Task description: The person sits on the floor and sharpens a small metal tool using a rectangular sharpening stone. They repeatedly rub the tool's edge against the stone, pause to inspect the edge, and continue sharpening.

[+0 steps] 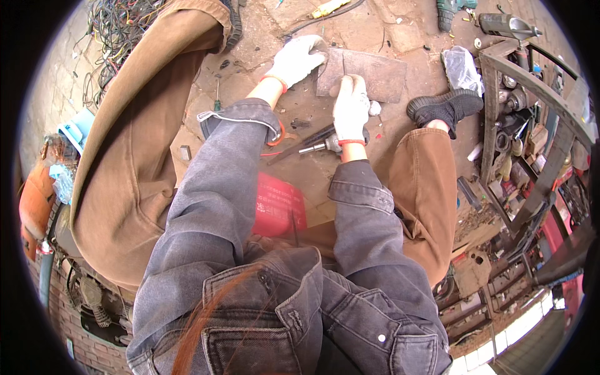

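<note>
My left hand [296, 62], in a white glove, grips the left edge of a flat rusty metal plate [377, 75] lying on the paving. My right hand [350, 103], also gloved, has curled fingers at the plate's lower part, by a thin dark line on it; what it holds is unclear. Beneath that hand lie a metal-bodied tool [326, 145] with a silver shaft and dark bars [297, 147]. An orange-handled item [280, 134] is partly hidden by my left sleeve, and a red sheet or bag [278, 203] lies between my forearms.
A metal frame [490, 112] with tools and parts stands at right, near a plastic bag [461, 69] and a green power tool [447, 12]. A screwdriver [217, 103] lies left of my hands. Tangled cables [119, 28] and an orange cylinder [36, 203] are at left. My legs flank the work.
</note>
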Available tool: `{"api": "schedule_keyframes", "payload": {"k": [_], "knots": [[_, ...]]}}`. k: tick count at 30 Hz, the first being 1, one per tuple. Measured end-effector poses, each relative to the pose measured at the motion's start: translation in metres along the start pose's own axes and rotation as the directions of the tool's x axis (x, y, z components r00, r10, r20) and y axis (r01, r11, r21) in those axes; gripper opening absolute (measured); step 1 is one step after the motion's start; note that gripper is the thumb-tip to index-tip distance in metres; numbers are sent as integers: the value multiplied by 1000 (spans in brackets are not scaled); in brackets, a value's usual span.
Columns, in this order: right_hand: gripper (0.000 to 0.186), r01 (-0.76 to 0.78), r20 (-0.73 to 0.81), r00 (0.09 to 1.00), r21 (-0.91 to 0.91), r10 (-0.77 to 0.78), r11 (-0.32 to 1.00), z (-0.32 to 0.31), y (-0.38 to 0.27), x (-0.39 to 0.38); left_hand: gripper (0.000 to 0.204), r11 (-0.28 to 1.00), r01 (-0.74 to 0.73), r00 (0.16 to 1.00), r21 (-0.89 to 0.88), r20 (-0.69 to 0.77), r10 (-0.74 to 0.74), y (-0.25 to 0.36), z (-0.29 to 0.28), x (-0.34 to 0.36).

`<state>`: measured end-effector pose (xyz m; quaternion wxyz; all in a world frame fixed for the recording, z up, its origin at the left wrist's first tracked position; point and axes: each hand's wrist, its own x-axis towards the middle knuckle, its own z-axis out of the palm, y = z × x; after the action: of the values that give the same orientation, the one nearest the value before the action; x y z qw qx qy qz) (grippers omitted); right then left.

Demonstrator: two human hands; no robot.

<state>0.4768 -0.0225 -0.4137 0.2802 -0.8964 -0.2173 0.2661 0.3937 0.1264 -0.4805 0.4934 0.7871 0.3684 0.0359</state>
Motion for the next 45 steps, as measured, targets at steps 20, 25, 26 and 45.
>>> {"api": "schedule_keyframes", "payload": {"k": [20, 25, 26, 45], "knots": [[35, -114, -24, 991, 382, 133, 917, 44, 1, -1, 17, 660, 406, 912, -632, 234, -336, 8, 3, -6], [34, -142, 51, 990, 406, 133, 903, 39, 0, 0, 15, 776, 314, 950, -547, 176, -260, -2, 6, -2], [33, -133, 46, 991, 395, 125, 909, 36, -2, -1, 15, 829, 286, 958, -481, 140, -249, -2, 8, -2], [30, -131, 60, 991, 412, 117, 902, 33, -5, -6, 46, 951, 185, 982, 247, -78, -171, 14, -8, 19]]}}
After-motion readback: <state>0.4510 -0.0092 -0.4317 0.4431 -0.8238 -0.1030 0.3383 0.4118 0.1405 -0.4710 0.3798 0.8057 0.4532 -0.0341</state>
